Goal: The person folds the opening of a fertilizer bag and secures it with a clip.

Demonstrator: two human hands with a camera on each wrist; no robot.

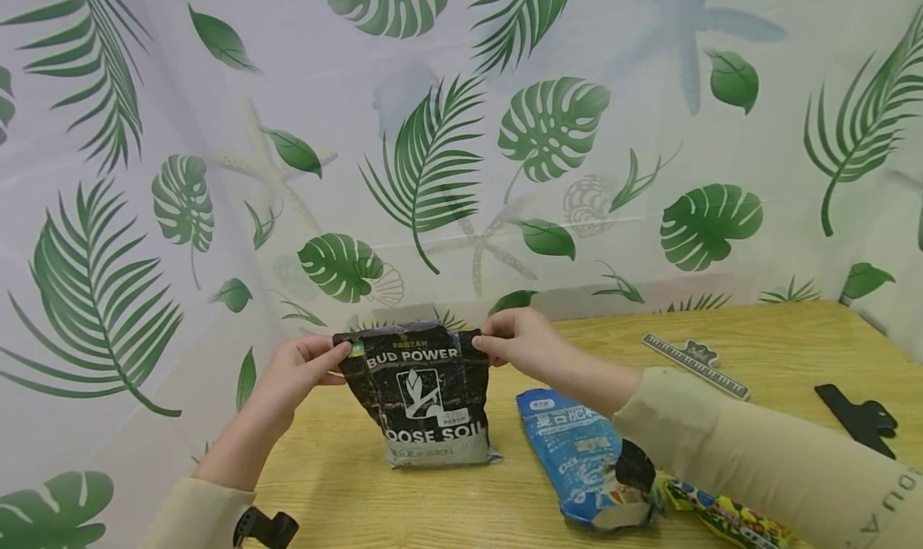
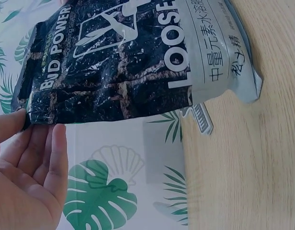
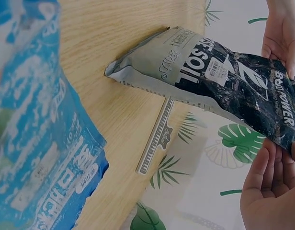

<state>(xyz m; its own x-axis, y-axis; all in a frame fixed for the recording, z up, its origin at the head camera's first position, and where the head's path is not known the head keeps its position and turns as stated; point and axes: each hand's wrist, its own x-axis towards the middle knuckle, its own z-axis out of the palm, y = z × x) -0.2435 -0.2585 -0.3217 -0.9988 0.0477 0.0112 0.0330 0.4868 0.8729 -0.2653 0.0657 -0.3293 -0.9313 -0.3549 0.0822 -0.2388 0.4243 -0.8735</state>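
Note:
A black and grey soil bag [image 1: 425, 397] lettered "BUD POWER" and "LOOSE SOIL" stands upright on the wooden table. My left hand [image 1: 299, 369] pinches its top left corner, thumb in front and fingers behind. At the opposite top corner, my right hand [image 1: 526, 345] grips the edge the same way. Between the two hands the top edge is stretched out, with a bluish strip showing behind it. The left wrist view shows the bag's printed front [image 2: 114, 67] close up, and its grey bottom meets the table in the right wrist view.
Right of the soil bag lies a blue printed bag [image 1: 570, 445], partly under my right forearm. A yellow multicoloured packet [image 1: 728, 513] is at the front edge of view. Farther right are a piano-keyboard-patterned clip [image 1: 695, 365] and a black clip [image 1: 858, 421]. A leaf-print curtain [image 1: 447, 172] hangs behind.

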